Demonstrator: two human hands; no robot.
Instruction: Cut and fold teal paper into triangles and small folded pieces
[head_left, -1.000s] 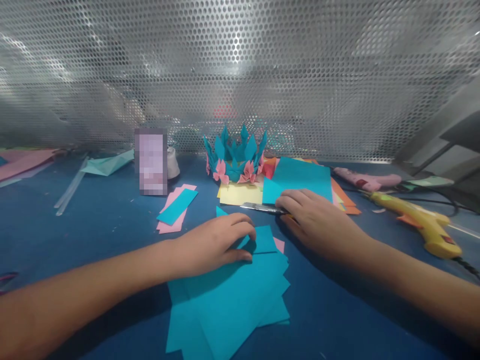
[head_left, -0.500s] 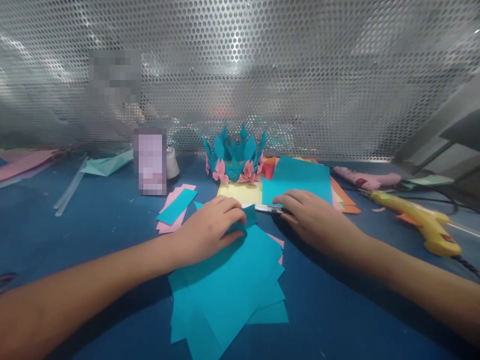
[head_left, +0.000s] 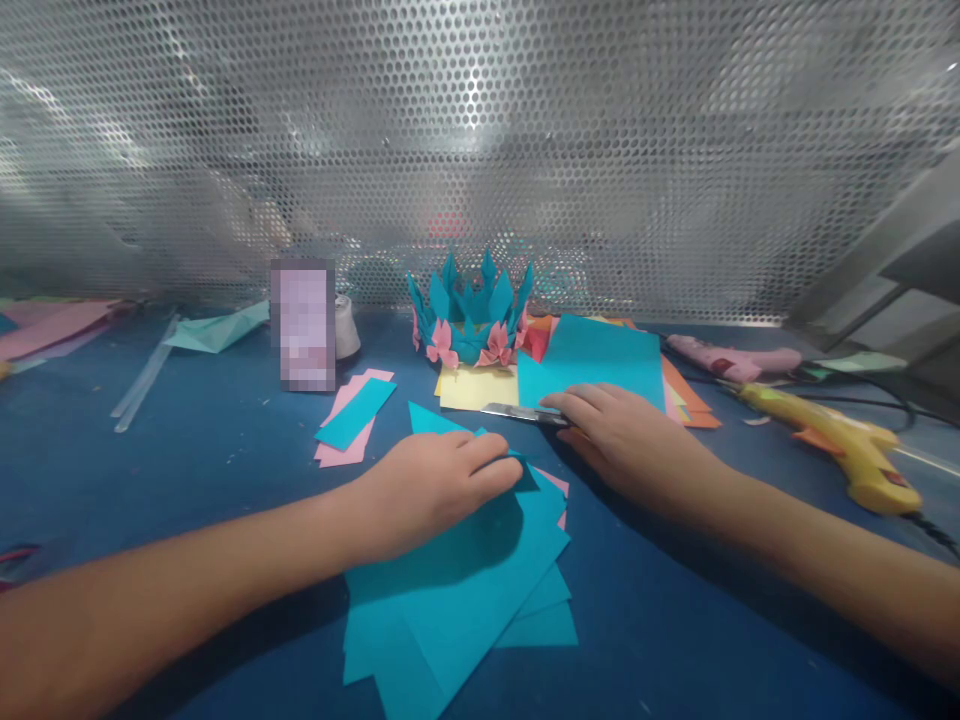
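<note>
My left hand is closed on a blue sheet of paper, whose corner pokes out beyond the knuckles. Under that hand lies a fanned stack of blue paper, with pink edges showing at its right. My right hand grips a utility knife, its blade pointing left and the handle mostly hidden by the fingers. The blade is apart from the held sheet, over the edge of some yellow paper.
A blue and pink folded-paper crown stands at the back. Cut strips lie left, near a pixelated upright phone-like object. Right are more blue paper, a yellow glue gun and a pink one. Perforated metal rises behind.
My left hand has come nearer to me and slightly right with the blue sheet, away from the blade. The right hand and knife have hardly moved.
</note>
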